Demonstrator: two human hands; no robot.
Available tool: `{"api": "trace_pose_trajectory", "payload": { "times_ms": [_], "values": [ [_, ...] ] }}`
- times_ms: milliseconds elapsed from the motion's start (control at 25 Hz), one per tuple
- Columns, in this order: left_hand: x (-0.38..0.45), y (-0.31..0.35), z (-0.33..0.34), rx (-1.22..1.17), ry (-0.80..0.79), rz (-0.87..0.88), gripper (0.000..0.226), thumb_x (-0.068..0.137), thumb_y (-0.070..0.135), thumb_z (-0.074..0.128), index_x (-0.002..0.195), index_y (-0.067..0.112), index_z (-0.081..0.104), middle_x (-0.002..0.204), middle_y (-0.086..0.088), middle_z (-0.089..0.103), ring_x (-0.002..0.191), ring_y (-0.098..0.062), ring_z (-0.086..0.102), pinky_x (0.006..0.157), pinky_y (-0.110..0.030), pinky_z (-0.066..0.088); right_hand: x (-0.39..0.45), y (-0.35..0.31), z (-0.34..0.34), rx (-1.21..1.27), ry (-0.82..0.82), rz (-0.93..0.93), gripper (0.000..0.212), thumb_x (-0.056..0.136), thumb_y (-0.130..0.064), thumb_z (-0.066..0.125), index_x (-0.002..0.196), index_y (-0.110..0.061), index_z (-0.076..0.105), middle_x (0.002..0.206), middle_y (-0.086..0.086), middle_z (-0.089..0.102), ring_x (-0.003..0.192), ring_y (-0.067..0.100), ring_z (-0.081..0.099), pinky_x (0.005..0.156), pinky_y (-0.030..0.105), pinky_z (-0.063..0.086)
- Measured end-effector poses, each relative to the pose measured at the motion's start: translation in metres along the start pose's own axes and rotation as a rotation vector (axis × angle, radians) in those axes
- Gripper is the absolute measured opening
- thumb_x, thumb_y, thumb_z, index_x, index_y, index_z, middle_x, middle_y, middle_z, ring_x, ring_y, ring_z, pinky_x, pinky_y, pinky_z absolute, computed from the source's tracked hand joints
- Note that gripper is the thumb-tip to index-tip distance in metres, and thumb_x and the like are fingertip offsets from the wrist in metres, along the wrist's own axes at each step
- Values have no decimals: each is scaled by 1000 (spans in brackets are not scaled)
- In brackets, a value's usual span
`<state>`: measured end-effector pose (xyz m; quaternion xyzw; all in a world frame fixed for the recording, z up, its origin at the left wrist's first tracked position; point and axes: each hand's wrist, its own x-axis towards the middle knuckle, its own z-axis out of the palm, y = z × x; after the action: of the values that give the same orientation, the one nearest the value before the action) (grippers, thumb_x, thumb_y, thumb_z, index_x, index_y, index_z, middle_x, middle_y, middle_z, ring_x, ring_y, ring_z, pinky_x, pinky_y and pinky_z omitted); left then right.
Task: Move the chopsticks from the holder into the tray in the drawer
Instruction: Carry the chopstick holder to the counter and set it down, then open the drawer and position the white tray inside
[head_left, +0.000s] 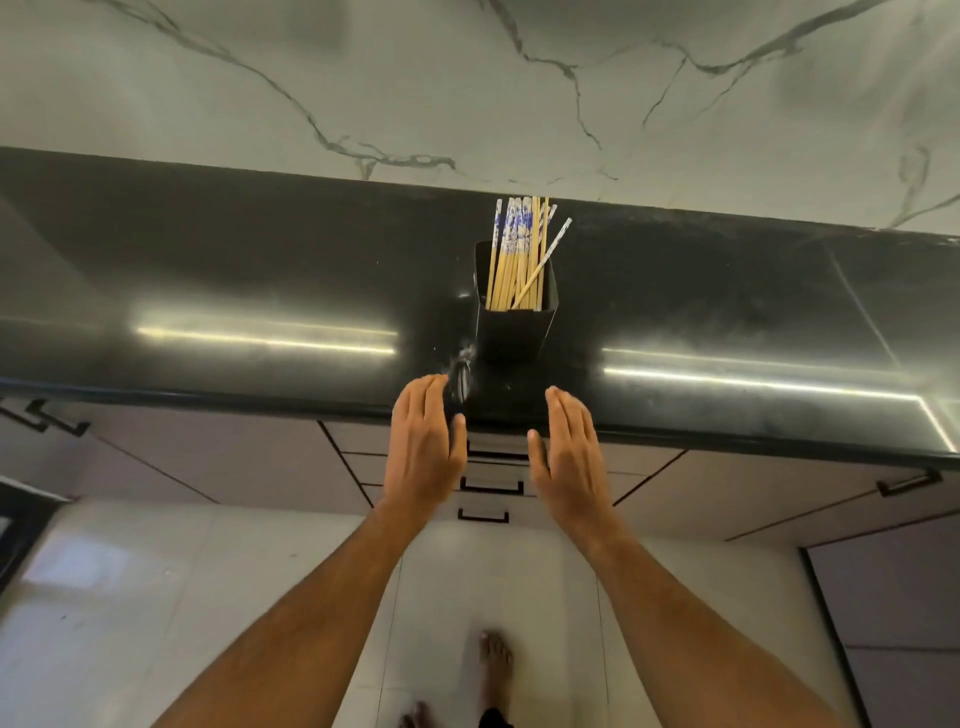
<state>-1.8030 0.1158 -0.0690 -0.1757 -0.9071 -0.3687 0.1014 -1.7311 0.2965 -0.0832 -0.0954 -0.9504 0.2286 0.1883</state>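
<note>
Black polished countertop (208, 270) runs under a marble-veined wall, and I see the black holder (514, 327) standing near its front edge, about midway along. Bamboo chopsticks (519, 254) with blue-and-white tops stand bunched inside it, one leaning right. My left hand (423, 449) and right hand (569, 457) hover at the front edge, fingers straight and close together, palms facing, holding nothing; the holder sits just beyond my fingertips, between them. Drawers (491, 486) below are closed.
</note>
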Motion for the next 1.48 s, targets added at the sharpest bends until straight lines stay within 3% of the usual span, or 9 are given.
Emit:
{"api": "trace_pose_trajectory", "payload": {
  "times_ms": [360,440,520,640,760,1040,1240,1320,1480],
  "values": [
    [-50,-54,80,246,-399,84,35,101,14,51,135,3,54,127,-16,62,116,-29,60,107,-39,47,-35,53,64,-219,-424,-19,43,104,-18,56,144,-4,51,139,18,60,129,32,59,113,42,46],
    [-35,-56,103,307,-578,29,38,102,15,53,139,7,49,134,-16,58,116,-27,58,108,-38,46,-21,62,80,-269,-536,-18,49,104,-18,54,151,-9,43,152,15,50,138,30,50,119,41,37],
    [-20,-59,124,400,-683,-29,59,97,13,60,151,11,35,154,-15,41,136,-28,44,120,-40,30,-10,67,93,-347,-637,-20,63,103,-17,55,160,-17,27,166,8,31,151,27,32,125,41,24],
    [-14,-71,149,634,-645,145,71,94,10,64,155,14,29,160,-9,35,148,-28,31,125,-43,12,3,68,111,-444,-681,45,67,98,-13,62,157,-22,31,162,5,37,145,30,39,121,43,30],
    [-19,-75,160,699,-545,177,61,91,11,69,147,16,44,150,-7,50,143,-26,40,125,-42,16,11,62,124,-356,-589,166,28,105,-20,54,133,-19,56,132,9,64,120,30,61,105,39,49],
    [-23,-57,167,661,-472,31,46,95,14,67,138,17,53,144,-6,55,140,-26,42,122,-35,25,5,66,138,-361,-507,113,20,107,-32,46,112,-22,63,106,3,69,100,25,65,82,29,49],
    [-50,-53,158,459,-484,-42,49,97,13,61,144,17,48,154,-9,41,146,-28,28,125,-40,22,-15,59,122,-253,-590,173,30,107,-19,44,131,-9,60,129,17,61,121,38,55,111,48,43],
    [-67,-55,154,365,-435,-35,35,98,9,59,133,9,58,142,-15,55,137,-30,42,122,-41,27,-35,60,114,-221,-584,133,26,104,-4,44,122,1,62,122,23,64,115,41,58,104,50,45],
    [-115,-43,134,355,-430,-10,40,95,14,66,135,12,60,138,-9,61,142,-30,38,119,-39,34,-78,42,96,-220,-636,202,25,102,-18,61,126,-10,62,109,12,69,96,25,67,94,38,59]
  ]
}}
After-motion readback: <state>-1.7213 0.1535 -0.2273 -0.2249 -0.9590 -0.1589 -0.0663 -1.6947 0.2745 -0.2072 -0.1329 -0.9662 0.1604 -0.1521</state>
